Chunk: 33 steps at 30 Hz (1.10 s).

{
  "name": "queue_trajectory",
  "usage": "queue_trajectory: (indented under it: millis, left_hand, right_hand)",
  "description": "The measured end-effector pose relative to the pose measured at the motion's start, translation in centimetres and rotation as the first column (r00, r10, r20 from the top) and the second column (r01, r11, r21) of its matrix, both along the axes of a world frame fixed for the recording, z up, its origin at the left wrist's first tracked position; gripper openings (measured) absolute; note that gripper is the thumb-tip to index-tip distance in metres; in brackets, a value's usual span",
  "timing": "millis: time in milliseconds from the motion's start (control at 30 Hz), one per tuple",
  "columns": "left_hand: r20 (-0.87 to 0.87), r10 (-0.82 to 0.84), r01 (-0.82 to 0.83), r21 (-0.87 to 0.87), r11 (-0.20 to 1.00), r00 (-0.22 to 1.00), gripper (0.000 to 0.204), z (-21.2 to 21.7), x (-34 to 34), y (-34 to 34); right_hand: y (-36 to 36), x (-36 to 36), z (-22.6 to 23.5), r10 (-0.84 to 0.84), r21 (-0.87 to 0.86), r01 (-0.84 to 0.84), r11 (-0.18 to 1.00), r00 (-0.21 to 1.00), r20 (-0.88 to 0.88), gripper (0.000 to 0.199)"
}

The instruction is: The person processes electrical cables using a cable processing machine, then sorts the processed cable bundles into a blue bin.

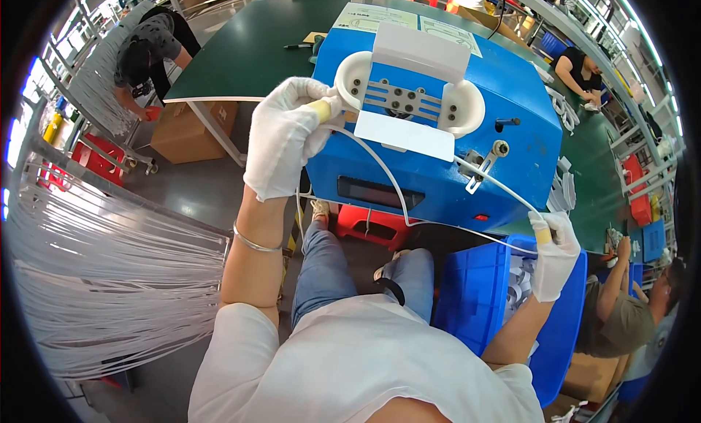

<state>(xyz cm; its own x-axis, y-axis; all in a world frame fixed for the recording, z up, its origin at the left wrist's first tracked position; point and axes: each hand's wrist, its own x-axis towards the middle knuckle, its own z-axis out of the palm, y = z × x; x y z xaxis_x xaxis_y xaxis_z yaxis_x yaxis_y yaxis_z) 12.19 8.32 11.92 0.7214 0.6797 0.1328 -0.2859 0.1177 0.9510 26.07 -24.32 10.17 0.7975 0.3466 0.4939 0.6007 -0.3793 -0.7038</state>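
My left hand [281,134], in a white glove with a yellow wrap on a finger, pinches a white cable [391,176] at the left side of a blue machine [511,109]. It is right beside a white rounded former [349,79] on the machine's top. A matching former [467,109] sits to the right, joined by a slotted metal plate [401,98]. My right hand [555,255], gloved and wrapped alike, is closed on the cable near the machine's front right corner. From there a stretch runs up past a metal bracket [478,171], and another sags between my hands.
A blue bin [475,291] with white pieces stands below my right hand. Many white cables [124,277] hang from a rack at left. The green table [241,50] carries a pen [298,47] and cable bundles [562,109]. A red stool [372,229] is underneath. Other people work on both sides.
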Motion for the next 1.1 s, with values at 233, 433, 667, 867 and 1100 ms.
queue_trajectory:
  millis: [233, 433, 667, 867, 1100]
  left_hand:
    - [-0.066, 0.104, -0.085, 0.251, 0.964, 0.992, 0.005, -0.3, -0.1, -0.6]
    - [0.049, 0.216, -0.211, 0.504, 0.837, 0.975, 0.016, -1.4, 0.3, -1.3]
    - [0.023, 0.374, -0.345, 0.444, 0.827, 0.927, 0.050, -3.1, -2.5, -2.4]
    - [-0.036, 0.423, -0.366, 0.442, 0.819, 0.905, 0.050, -5.1, -7.9, -1.4]
    - [-0.178, 0.132, -0.067, 0.331, 0.941, 0.975, 0.043, -6.1, -8.3, -3.0]
  right_hand:
    - [-2.5, 2.7, 1.0, 0.056, -0.077, -0.059, 0.995, 0.998, -0.032, 0.019]
    - [-4.0, 10.3, 4.2, -0.149, -0.002, 0.149, 0.989, 0.989, 0.000, 0.017]
    - [-1.1, 15.7, 3.2, -0.030, -0.169, 0.022, 0.985, 0.999, -0.043, 0.012]
    - [-3.1, 12.8, 3.8, -0.166, 0.020, 0.167, 0.986, 0.986, -0.014, 0.013]
    - [-5.7, 10.9, 3.6, -0.145, 0.060, 0.152, 0.986, 0.983, -0.114, 0.013]
